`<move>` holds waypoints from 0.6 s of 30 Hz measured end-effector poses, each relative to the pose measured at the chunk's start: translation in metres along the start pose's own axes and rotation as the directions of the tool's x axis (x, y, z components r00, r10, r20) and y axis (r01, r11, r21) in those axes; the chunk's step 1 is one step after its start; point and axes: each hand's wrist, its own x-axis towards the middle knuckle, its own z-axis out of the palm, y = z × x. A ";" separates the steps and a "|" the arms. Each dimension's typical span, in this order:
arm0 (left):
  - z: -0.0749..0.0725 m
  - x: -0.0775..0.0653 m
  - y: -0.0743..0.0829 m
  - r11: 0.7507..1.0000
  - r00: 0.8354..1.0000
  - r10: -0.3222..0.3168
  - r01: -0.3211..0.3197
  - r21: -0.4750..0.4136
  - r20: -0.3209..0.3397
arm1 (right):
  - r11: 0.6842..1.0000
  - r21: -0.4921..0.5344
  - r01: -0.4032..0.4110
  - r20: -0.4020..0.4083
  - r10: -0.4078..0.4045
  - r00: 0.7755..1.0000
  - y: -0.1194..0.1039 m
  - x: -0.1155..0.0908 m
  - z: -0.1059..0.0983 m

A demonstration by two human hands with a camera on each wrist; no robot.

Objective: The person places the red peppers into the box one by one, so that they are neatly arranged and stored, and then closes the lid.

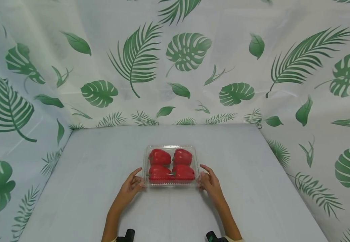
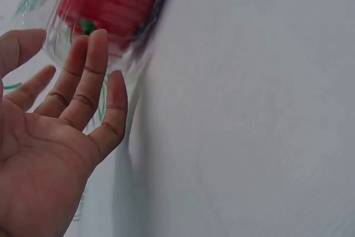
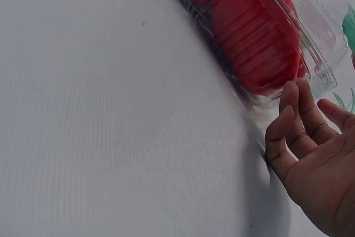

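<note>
A clear plastic clamshell box [image 1: 171,185] sits mid-table with several red bell peppers [image 1: 160,157] inside, laid in two rows. At its left side is my left hand [image 1: 129,187], palm turned inward and fingers spread, fingertips right at the wall. My right hand [image 1: 211,184] mirrors it on the other side, fingers loosely bent against the box's edge. In the left wrist view, a green stem shows on a pepper [image 2: 113,4] behind the fingertips. The right wrist view has the fingertips of that hand at the box's near corner, beside a red pepper [image 3: 256,40].
The box stands on a pale table [image 1: 102,151]. White curtains [image 1: 223,20] printed with green leaves hang behind the table and along its left and right edges. A dark strap-on device [image 1: 129,235] is on each wrist.
</note>
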 end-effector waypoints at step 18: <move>0.028 0.002 0.023 0.906 0.931 -0.334 0.275 -0.321 -0.146 | 0.999 -0.035 0.026 0.048 -0.024 0.999 -0.002 0.004 0.002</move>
